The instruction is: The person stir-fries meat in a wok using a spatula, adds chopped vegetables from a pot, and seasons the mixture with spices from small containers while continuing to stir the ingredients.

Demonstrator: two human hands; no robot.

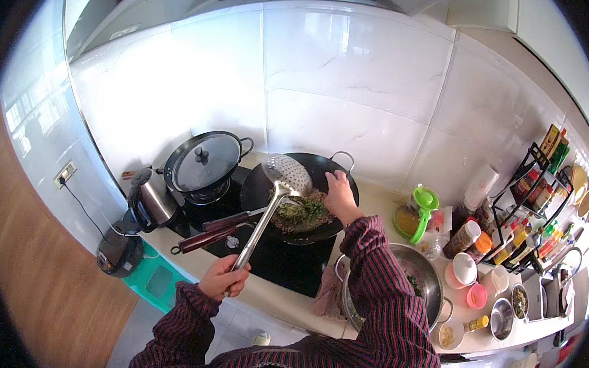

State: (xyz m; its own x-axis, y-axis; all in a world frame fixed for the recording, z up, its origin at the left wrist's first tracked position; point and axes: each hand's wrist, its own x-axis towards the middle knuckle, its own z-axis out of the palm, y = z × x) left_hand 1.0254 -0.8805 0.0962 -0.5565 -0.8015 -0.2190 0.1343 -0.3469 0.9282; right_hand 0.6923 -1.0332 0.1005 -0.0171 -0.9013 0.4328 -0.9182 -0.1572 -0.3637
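Observation:
My left hand [224,279] grips the long steel handle of a perforated skimmer [288,175], whose round bowl is held over the wok [259,182]. Inside the wok lies a crumbly brown mixture, likely minced filling, with chopped greens [303,210] heaped on top. A metal utensil with a dark red handle [225,222] rests across the near left rim, its head partly in the food. Just below it the wok's own dark red handle [210,239] sticks out. My right hand [341,194] is above the wok's right side, beside the skimmer bowl; its fingertips are too unclear to show whether they hold anything.
Left of the wok, a glass-lidded pan [205,161] sits on the black hob [289,267], near a steel kettle [154,198]. To the right are a large steel pot [433,278] partly behind my sleeve, a green-handled jug [414,216], small bowls and a bottle rack [532,183].

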